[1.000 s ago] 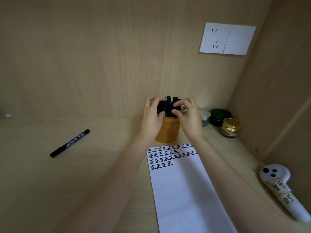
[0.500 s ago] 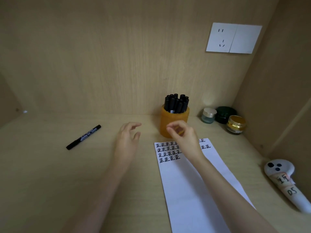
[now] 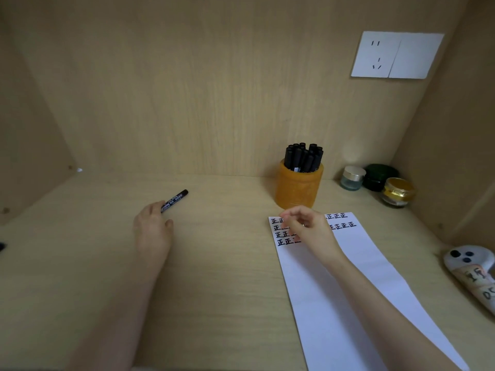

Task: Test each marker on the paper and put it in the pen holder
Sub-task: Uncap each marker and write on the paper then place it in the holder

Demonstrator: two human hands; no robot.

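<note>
The left hand (image 3: 152, 228) lies low on the surface (image 3: 227, 263), its fingers reaching over the near end of the loose black marker (image 3: 175, 199). The thumb is spread aside, so the hand is not closed round the marker. The marker lies flat and slanted, its far end pointing toward the back wall.

The right hand (image 3: 308, 226) hovers with fingers loosely curled and nothing in them. It sits over the top of the white paper (image 3: 348, 277) and hides part of the rows of black characters written there.

Just beyond the paper's far edge stands the orange pen holder (image 3: 298, 186), packed with upright black markers (image 3: 304, 156).

To its right, in the corner, stand three jars:
- a clear jar (image 3: 353, 178) with a silver lid
- a dark green jar (image 3: 379, 176)
- a gold-lidded jar (image 3: 397, 192)

A white controller (image 3: 471, 266) lies by the right wall, and a white wall socket (image 3: 396, 54) is mounted above.
</note>
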